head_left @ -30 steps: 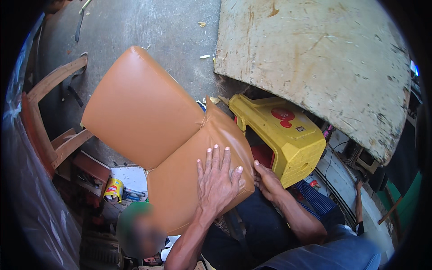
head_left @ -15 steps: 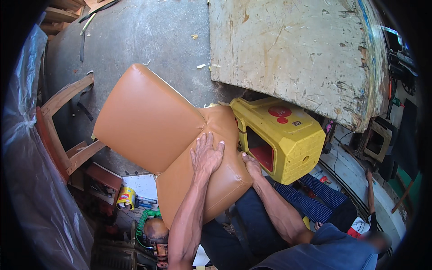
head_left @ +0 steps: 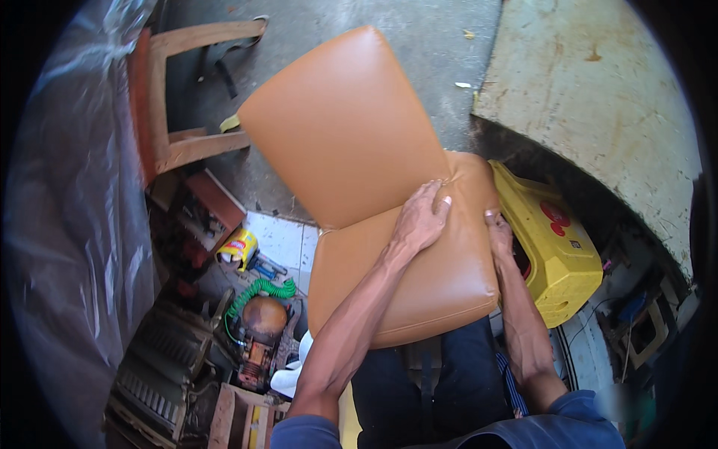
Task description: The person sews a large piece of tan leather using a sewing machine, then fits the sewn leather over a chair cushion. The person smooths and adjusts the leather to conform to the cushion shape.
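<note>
Both hands press the tan upholstered chair seat and back (head_left: 374,187), which rests on the person's lap.

The left hand (head_left: 420,221) lies flat at the crease, the right hand (head_left: 499,233) grips the seat edge beside the yellow plastic stool (head_left: 557,247). This looks like smoothing the cover; next needs firm pull. The underside is hidden.

left hand (head_left: 420,222) flat, fingers at my seat cushion (head_left: 407,284) crease | right hand (head_left: 499,233) gripping its right edge
</note>
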Tool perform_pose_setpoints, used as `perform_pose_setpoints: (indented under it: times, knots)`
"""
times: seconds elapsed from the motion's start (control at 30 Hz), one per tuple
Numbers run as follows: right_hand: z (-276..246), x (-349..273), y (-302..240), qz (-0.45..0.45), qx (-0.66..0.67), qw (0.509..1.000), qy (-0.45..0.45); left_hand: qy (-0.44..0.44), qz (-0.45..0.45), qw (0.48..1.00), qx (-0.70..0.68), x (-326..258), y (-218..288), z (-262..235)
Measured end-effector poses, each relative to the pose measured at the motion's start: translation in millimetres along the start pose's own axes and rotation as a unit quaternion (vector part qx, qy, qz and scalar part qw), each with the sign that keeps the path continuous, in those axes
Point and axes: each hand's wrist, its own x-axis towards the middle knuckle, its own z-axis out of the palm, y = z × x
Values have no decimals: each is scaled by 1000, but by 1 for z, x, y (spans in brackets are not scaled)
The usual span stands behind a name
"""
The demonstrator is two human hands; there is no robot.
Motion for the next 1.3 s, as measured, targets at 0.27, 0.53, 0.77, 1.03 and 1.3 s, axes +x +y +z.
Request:
perform_pose_setpoints:
  times: [0.27, 0.53, 0.77, 1.03, 1.3]
  knots:
    - [-46, -154, -96, -376, -265, 880, 117, 313, -353, 867, -158, -227, -163, -131]
    - [62, -314, -96, -519, -611, 508, -314, 128, -323, 544, -764, -262, -183, -8]
    - [142, -256, -113, -411, -658, 511, -371, 131, -320, 516, -784, -246, -208, 14]
    - [212, -205, -118, -346, -711, 524, -318, 209, -319, 633, -674, -229, -221, 29]
    - [270, -187, -94, -437, -588, 610, -303, 83, -284, 520, -801, -127, -302, -24]
